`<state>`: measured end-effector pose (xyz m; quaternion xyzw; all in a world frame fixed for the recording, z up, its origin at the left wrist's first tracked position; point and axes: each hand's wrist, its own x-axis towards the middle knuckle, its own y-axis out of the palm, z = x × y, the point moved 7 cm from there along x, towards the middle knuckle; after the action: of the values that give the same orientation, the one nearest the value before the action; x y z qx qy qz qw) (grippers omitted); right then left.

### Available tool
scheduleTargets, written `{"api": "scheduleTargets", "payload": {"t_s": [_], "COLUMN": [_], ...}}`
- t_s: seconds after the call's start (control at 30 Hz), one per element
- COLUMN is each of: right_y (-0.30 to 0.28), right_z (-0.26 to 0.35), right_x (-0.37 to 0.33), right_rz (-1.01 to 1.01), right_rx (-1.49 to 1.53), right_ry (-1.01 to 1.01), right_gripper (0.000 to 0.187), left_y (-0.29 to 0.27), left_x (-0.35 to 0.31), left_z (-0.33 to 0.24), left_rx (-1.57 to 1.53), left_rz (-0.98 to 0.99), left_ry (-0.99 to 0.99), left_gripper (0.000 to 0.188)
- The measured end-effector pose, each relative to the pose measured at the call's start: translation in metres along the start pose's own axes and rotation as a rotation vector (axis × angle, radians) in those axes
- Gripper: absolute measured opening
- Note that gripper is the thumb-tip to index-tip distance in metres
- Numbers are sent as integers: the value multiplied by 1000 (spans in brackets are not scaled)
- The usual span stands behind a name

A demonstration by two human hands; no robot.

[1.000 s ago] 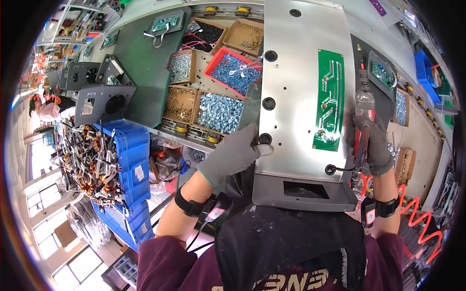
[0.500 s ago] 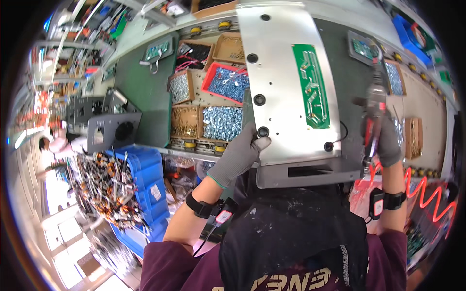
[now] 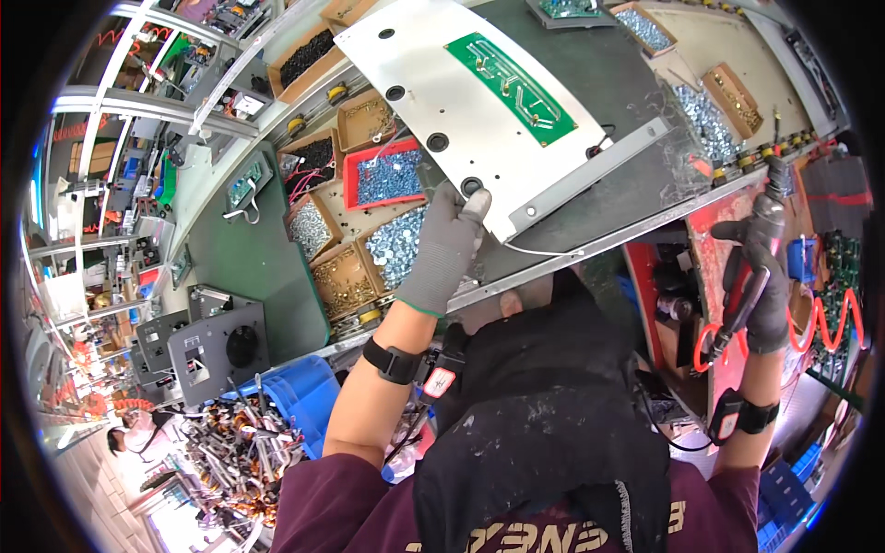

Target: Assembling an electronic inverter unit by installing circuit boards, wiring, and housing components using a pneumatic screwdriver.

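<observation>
My left hand (image 3: 441, 247), in a grey glove, is closed on the near left corner of a silvery metal panel (image 3: 419, 69), its thumb on top beside a black grommet (image 3: 471, 185). A green circuit board (image 3: 513, 89) lies on the panel, and a folded grey flange (image 3: 590, 180) runs along its near edge. A thin white cable (image 3: 546, 251) pokes out below that flange. Off to the right, past the bench edge, my gloved right hand (image 3: 767, 300) is wrapped round a pistol-shaped air screwdriver (image 3: 767, 221). Its tip points away from me, apart from the panel.
Left of the panel stand a red tray (image 3: 350, 180) of screws and cardboard boxes of washers and brass parts (image 3: 343, 284). A red coiled hose (image 3: 834, 323) hangs at the right. A blue crate (image 3: 309, 396) and dark metal housings (image 3: 217, 348) are at the left.
My right hand has moved with the screwdriver from beside the panel to the right, beyond the bench edge. The panel now appears slanted as the view has turned. My left hand keeps its corner.
</observation>
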<state>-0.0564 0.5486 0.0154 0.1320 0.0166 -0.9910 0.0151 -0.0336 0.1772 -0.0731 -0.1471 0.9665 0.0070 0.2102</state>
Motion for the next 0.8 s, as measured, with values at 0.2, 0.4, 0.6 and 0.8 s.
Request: {"api": "scheduleTargets", "payload": {"t_s": [0.2,0.4,0.6,0.8], "right_y": [31,134,222,240], "right_z": [33,35,-3,-13], "right_x": [69,183,246,250], "right_rz": [155,526,678,741], "right_rx": [-189,-280,-369,-135], "right_ry": [-17,32,131,335], "right_gripper": [38,30,26,26], "left_y": [-14,-18,-24,-19], "left_x": [-6,-2,-9,-20], "left_z": [-1,13,10,11], "left_rx": [212,138,127,24], "left_rz": [23,70,-171,-99], "left_ry": [-55,-36,54,11], "left_gripper": [40,36,33,41]}}
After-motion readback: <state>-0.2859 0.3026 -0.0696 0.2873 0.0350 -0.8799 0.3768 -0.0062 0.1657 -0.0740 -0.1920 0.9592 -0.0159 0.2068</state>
